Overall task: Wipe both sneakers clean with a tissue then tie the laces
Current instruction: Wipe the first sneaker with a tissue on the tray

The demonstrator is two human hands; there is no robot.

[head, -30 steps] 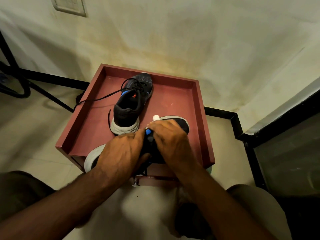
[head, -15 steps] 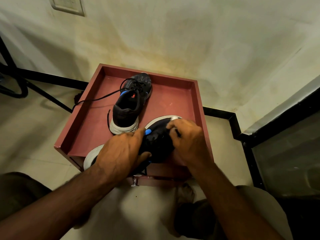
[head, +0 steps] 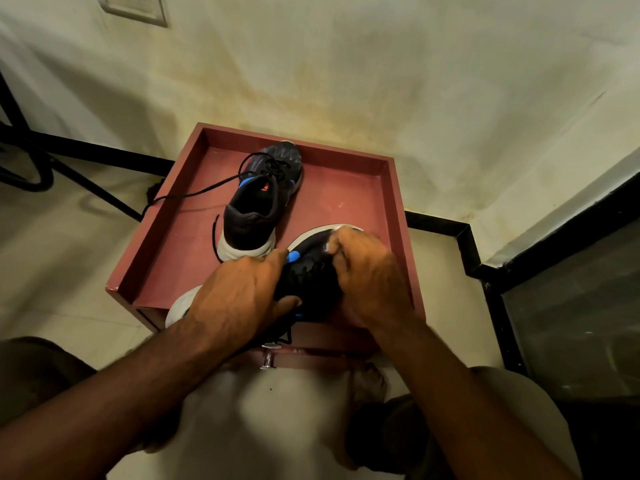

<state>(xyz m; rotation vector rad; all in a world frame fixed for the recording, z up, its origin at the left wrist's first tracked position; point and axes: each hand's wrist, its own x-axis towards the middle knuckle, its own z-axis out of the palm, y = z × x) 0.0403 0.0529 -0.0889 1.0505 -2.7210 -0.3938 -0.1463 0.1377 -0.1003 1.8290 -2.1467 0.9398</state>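
Wiping step in hand: left hand [head: 239, 299] grips near sneaker [head: 308, 275] at tray [head: 394, 202] front edge, right hand [head: 363, 271] pinches tissue [head: 328, 244] against its toe; far sneaker [head: 263, 202] lies unlaced; next probably wiping remaining surfaces, then laces

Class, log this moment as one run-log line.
left hand grips near sneaker | right hand wipes toe with tissue | far sneaker unlaced

The far sneaker [head: 263, 199] has a dark matt woven-cloth upper over a pale rubbery sole and thin black cord laces [head: 194, 195] — it sits on a red-brown tray [head: 346, 195], smooth and faintly satin, with a shiny metal knob [head: 268, 356] below its front.
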